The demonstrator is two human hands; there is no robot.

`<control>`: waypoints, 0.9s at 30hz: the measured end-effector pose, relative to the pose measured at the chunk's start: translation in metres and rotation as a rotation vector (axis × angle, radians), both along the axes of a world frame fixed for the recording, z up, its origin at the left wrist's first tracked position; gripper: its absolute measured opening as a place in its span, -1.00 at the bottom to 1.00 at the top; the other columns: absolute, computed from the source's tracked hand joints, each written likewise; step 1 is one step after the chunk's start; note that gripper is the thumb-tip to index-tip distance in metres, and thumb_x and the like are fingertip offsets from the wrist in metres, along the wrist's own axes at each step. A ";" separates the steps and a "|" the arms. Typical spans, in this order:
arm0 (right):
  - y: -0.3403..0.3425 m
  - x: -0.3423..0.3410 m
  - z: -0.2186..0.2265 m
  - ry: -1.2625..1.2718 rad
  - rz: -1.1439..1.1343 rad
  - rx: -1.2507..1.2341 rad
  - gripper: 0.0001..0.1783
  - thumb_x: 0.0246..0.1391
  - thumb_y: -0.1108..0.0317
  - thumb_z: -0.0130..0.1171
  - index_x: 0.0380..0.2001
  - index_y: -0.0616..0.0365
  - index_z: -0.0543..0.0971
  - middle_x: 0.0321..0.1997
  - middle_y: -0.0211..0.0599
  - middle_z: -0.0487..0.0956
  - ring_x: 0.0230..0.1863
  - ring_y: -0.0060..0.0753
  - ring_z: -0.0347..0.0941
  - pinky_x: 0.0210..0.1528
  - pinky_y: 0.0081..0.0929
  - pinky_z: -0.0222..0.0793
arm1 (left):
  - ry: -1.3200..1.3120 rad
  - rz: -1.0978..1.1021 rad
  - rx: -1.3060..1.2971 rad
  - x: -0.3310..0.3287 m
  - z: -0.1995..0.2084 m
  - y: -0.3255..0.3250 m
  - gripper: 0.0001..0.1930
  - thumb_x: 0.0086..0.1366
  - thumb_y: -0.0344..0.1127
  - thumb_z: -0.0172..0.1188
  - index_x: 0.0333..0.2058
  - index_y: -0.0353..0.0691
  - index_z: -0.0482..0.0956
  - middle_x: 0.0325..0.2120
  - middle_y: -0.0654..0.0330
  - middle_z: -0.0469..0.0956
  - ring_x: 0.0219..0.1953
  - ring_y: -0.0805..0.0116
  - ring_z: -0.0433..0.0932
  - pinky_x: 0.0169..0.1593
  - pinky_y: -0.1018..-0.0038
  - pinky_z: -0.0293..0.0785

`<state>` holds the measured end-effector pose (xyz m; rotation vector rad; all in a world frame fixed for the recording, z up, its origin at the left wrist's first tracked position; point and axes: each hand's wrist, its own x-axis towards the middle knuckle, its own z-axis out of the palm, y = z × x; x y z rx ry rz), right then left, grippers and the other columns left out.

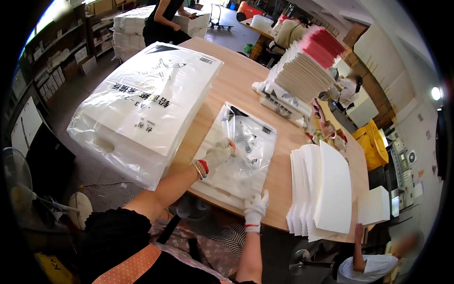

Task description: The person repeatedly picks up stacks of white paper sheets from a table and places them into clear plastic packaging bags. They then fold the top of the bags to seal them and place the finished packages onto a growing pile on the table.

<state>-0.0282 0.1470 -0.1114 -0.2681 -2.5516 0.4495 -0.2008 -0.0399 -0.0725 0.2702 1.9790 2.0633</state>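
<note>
A clear plastic bag point(236, 170) with a printed pencil design lies on the wooden table in front of me, with white paper sheets point(215, 188) inside it. My left hand point(220, 154), in a white glove with a red cuff, is closed on the film at the bag's left middle, and the plastic creases beside it. At the bag's near right corner, my gloved right hand point(257, 207) pinches the edge. To the left stands a tall pile of larger filled bags point(146, 94) with similar printing.
Fanned stacks of white paper point(319, 189) lie to the right on the table point(279, 199). A tall stack of cream and pink sheets point(307, 59) stands at the far right. A co-worker point(369, 260) sits at the near right; others work farther back. A fan point(21, 180) stands left.
</note>
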 end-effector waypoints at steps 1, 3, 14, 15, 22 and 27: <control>-0.028 -0.005 0.041 0.275 0.067 0.104 -0.69 -0.13 0.32 0.29 -0.30 0.22 0.49 -0.10 0.07 0.50 -0.08 0.04 0.41 0.02 -0.25 0.32 | 0.006 0.013 0.024 -0.002 0.002 0.001 -0.83 0.28 -0.30 0.00 -0.22 -0.23 0.46 -0.37 0.28 0.53 -0.37 0.55 0.47 -0.27 0.57 0.42; -0.040 -0.022 0.046 0.348 0.384 -0.051 -0.61 -0.12 0.30 0.29 -0.21 0.22 0.47 -0.01 0.09 0.44 0.00 0.02 0.37 0.07 -0.30 0.28 | 0.041 -0.089 0.020 0.006 0.008 0.017 -0.83 0.26 -0.36 0.02 -0.19 -0.24 0.46 -0.38 0.27 0.53 -0.37 0.56 0.46 -0.28 0.57 0.43; -0.054 -0.020 0.012 -0.187 0.515 -0.294 -0.58 -0.03 0.27 0.15 -0.09 0.25 0.47 -0.04 -0.05 0.48 -0.14 -0.07 0.47 -0.08 -0.30 0.41 | 0.385 -0.203 -0.301 0.058 0.109 0.001 -0.64 0.15 -0.57 0.04 -0.03 -0.26 0.39 -0.32 0.18 0.55 -0.30 0.47 0.51 -0.21 0.54 0.45; -0.049 -0.010 0.028 -0.234 0.582 -0.541 -0.59 0.00 0.27 0.15 -0.10 0.27 0.47 -0.07 -0.06 0.49 -0.16 -0.09 0.48 -0.10 -0.31 0.42 | 0.516 -0.142 -0.415 0.061 0.103 0.000 -0.61 0.11 -0.55 0.09 -0.03 -0.28 0.39 -0.36 0.13 0.55 -0.35 0.37 0.52 -0.26 0.48 0.45; 0.126 0.114 0.150 0.098 -0.247 0.346 -0.30 -0.11 0.13 0.30 0.08 0.17 0.31 -0.01 0.01 0.41 0.10 0.09 0.26 0.10 -0.15 0.28 | 1.122 0.202 -0.381 0.087 0.097 -0.030 -0.51 0.00 -0.56 0.22 -0.03 -0.34 0.37 -0.26 0.04 0.50 -0.20 0.16 0.50 -0.14 0.36 0.42; 0.218 0.129 0.164 -0.203 -0.211 0.027 -0.07 -0.15 -0.18 0.25 0.16 0.23 0.25 -0.05 -0.01 0.50 0.00 -0.06 0.41 0.08 -0.25 0.30 | 0.984 0.111 -0.265 0.120 0.113 -0.037 -0.62 0.03 -0.63 0.20 -0.12 -0.36 0.43 -0.32 0.06 0.52 -0.26 0.24 0.55 -0.17 0.46 0.47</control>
